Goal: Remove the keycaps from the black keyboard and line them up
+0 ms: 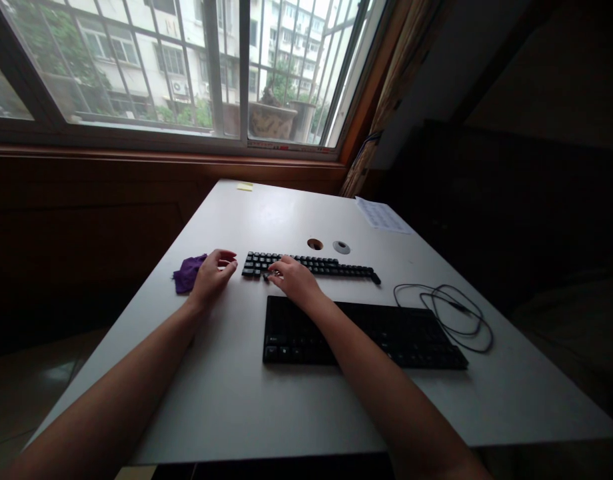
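Loose black keycaps (321,265) lie in close rows on the white desk (216,400). At the left part of these rows is my right hand (291,279), its thumb and fingers closed around a small dark keycap (266,276), partly hidden by the fingertips. My left hand (214,275) is held just left of the rows, thumb and fingers apart with nothing between them. Beside it, a crumpled purple cloth (187,273) lies partly behind the wrist. A black keyboard (396,333) lies nearer to me, under my right forearm, which covers part of it.
The keyboard's black cable (456,305) coils on the desk's right side. Two round fittings, a cable hole (315,245) and a grey grommet (341,247), sit behind the keycaps. Printed paper (383,216) and a yellow sticky note (245,187) lie toward the window.
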